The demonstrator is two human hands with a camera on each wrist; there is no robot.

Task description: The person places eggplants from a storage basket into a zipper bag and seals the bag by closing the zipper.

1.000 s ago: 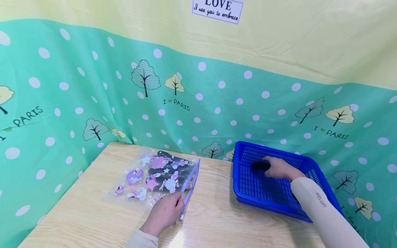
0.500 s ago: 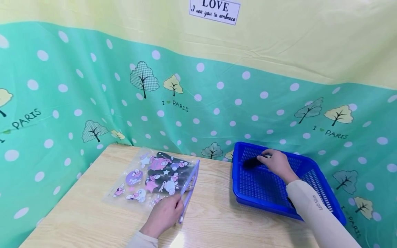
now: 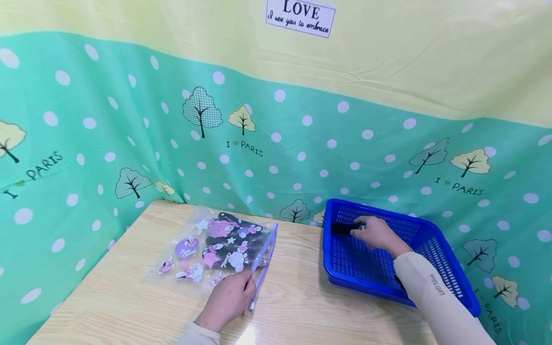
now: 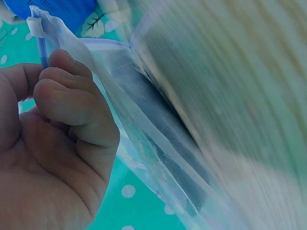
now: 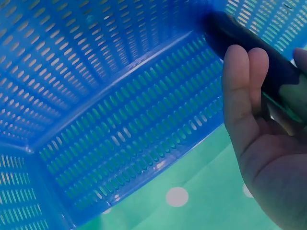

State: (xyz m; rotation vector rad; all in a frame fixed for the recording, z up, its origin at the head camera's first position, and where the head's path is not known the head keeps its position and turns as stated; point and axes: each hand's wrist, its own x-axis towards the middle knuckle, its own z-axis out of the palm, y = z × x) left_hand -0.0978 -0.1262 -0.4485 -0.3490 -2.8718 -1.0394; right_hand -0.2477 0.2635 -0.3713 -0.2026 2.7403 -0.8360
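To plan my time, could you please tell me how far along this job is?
Done: the zip bag is open. In hand: the left hand pinches its edge; the right hand holds a dark object in the blue basket. Remaining, probably: releasing it, perhaps then removing the bag's dark contents.

Behind the pale wood-grained table (image 3: 297, 297) hangs a green-and-yellow cloth (image 3: 366, 72) with white dots (image 3: 218, 78), printed trees (image 3: 201, 111) and "LOVE" lettering (image 3: 301, 9).
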